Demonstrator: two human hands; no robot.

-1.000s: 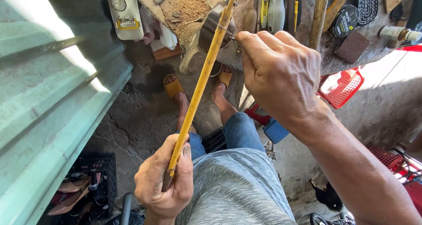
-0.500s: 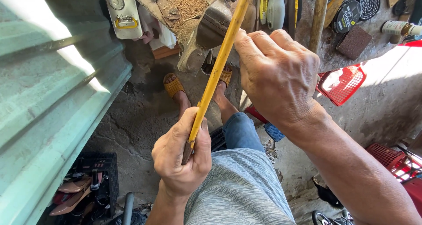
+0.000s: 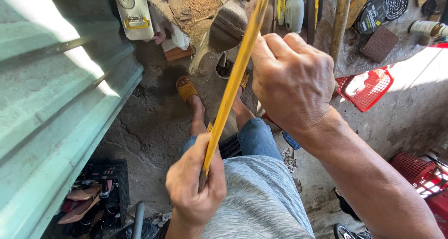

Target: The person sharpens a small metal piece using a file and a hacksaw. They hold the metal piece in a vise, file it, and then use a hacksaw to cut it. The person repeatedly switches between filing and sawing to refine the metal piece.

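Left hand (image 3: 195, 185) fisted low, right hand (image 3: 291, 82) raised (grip closed).

Bright daylight, glare on corrugated sheet (image 3: 51, 89) left, sharp w/ edge distortion

Upper end of yellow strip (image 3: 233, 80) cut off by top edge, lower tip buried in left hand (image 3: 196, 187), right hand (image 3: 294, 80) fingertips hidden behind strip

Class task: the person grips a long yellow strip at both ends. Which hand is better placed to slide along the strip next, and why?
Probably the right hand: it only pinches the upper yellow strip with its fingertips. The left hand is fisted around the lower end near the lap, which suits anchoring.
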